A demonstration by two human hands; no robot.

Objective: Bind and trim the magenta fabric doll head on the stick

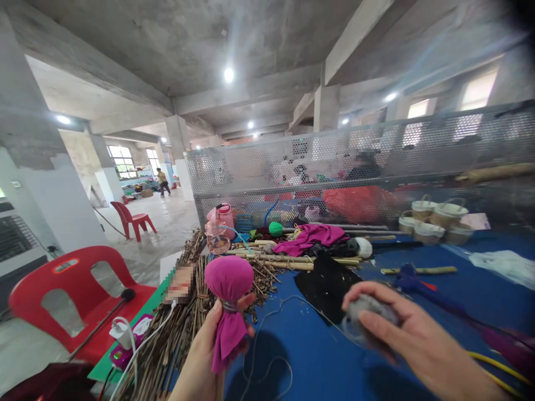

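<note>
My left hand (204,340) is closed round the neck of a magenta cloth-covered ball (229,277), whose round top stands upright and whose loose cloth tail hangs below. Grey string is wound about that neck. Over the blue table, my right hand (412,328) grips a ball of grey string (371,307), slightly blurred. A thin strand runs from the string ball, loops across the table (309,356) and trails below my left hand. Black cloth (326,287) lies flat just behind the string ball.
Bundled dry stalks (167,345) cover the left side, beside a power strip (125,351). Farther back are a pink bottle (218,231), magenta cloth (309,238), sticks, a green ball (276,229) and small white buckets (449,214). A perforated metal screen (246,167) closes off the back. Red chair (79,289) at left.
</note>
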